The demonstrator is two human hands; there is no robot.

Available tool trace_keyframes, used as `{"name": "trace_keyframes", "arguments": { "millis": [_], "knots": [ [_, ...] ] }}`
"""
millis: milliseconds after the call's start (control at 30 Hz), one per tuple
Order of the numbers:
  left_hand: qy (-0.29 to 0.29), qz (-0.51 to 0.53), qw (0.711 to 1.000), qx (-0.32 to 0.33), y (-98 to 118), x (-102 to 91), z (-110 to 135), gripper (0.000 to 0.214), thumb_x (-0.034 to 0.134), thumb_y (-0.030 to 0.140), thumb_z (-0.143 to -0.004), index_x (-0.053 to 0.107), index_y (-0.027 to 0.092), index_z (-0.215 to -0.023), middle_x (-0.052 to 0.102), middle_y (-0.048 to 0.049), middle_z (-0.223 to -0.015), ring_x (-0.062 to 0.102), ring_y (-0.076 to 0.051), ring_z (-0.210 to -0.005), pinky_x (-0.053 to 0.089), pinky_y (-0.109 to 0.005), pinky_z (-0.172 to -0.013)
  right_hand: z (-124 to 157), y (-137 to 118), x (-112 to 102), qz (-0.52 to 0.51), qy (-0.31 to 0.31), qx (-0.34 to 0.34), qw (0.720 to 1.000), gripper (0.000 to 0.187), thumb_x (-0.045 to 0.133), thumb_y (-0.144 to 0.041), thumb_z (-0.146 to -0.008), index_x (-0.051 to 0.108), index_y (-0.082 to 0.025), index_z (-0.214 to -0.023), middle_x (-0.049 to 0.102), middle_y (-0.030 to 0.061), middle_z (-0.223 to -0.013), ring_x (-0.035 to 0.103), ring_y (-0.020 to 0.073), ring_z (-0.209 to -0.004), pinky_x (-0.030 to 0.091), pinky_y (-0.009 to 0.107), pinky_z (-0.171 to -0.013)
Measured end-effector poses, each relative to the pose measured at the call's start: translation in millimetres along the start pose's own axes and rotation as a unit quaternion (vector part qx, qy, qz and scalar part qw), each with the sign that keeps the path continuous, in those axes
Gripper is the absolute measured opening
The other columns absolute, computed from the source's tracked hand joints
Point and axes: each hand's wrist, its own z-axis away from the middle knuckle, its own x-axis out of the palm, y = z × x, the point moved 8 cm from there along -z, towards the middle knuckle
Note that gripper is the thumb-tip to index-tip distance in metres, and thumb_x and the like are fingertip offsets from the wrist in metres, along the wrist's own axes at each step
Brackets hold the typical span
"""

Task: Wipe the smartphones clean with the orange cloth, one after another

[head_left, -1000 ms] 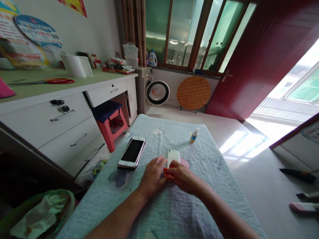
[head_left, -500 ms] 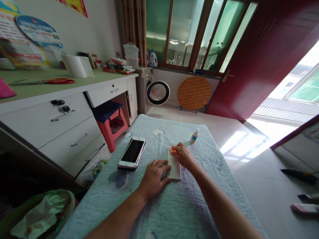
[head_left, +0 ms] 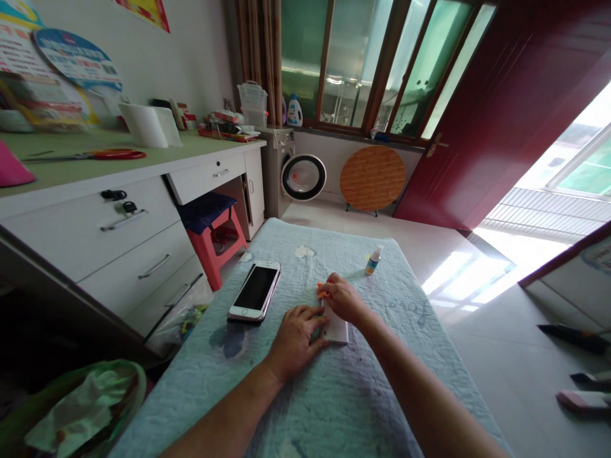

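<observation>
On the cloth-covered table lies a flat white rectangular slab (head_left: 338, 331), maybe a power bank or phone; its kind is unclear. My left hand (head_left: 296, 337) rests at its left side, fingers stretched and apart, with fingertips and thumb against the near left edge. My right hand (head_left: 342, 298) presses a small orange cloth (head_left: 323, 290) onto the far end of the slab, fingers closed around it. Most of the cloth is hidden under those fingers. To the left lies a white smartphone (head_left: 256, 289) with a dark screen. A small spray bottle (head_left: 373, 261) stands upright beyond my right hand.
A light blue quilted cover (head_left: 382, 394) spreads over the table. Along the left runs a desk (head_left: 200, 152) with scissors (head_left: 112, 154) on top. A red stool (head_left: 217, 238) stands under it. Front left is a bin (head_left: 136, 388). Farther back is a washing machine (head_left: 277, 172), door open.
My right hand has shifted slightly left with the orange cloth, toward the slab's far left corner. My left hand keeps its place beside the slab.
</observation>
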Motion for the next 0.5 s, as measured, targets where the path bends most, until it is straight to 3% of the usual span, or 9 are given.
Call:
{"name": "trace_keyframes", "arguments": {
  "millis": [200, 333, 500],
  "knots": [
    [0.062, 0.023, 0.998, -0.021, -11.1, 1.1, 2.0, 0.065, 0.072, 0.037, -0.075, 0.043, 0.019, -0.13, 0.053, -0.0117, -0.128, 0.048, -0.029, -0.119, 0.037, -0.047, -0.101, 19.0, -17.3, -2.2, -0.011, -0.042, -0.023, 0.999, 0.021, 0.052, -0.017, -0.088, 0.072, -0.023, -0.093, 0.052, 0.0031, -0.094, 0.052, 0.012, -0.082, 0.04, 0.023, -0.077],
    [0.089, 0.023, 0.996, -0.012, -16.8, 4.5, 3.7, 0.077, 0.072, 0.038, -0.073, 0.031, 0.021, -0.136, 0.046, -0.0129, -0.133, 0.043, -0.03, -0.125, 0.036, -0.048, -0.103, 36.4, -28.2, -1.3, 0.0, -0.067, -0.023, 0.998, 0.019, 0.055, -0.021, -0.087, 0.071, -0.026, -0.094, 0.051, 0.0022, -0.093, 0.048, 0.0109, -0.076, 0.038, 0.022, -0.07],
    [0.073, 0.014, 0.997, 0.006, -16.0, 5.0, 2.6, 0.067, 0.066, 0.042, -0.077, 0.039, 0.019, -0.133, 0.049, -0.0135, -0.131, 0.045, -0.03, -0.122, 0.037, -0.047, -0.102, 53.5, -44.5, -4.4, 0.02, -0.079, -0.043, 0.996, 0.016, 0.06, -0.022, -0.082, 0.071, -0.027, -0.093, 0.052, 0.002, -0.093, 0.047, 0.0122, -0.076, 0.035, 0.023, -0.065]
  ]
}}
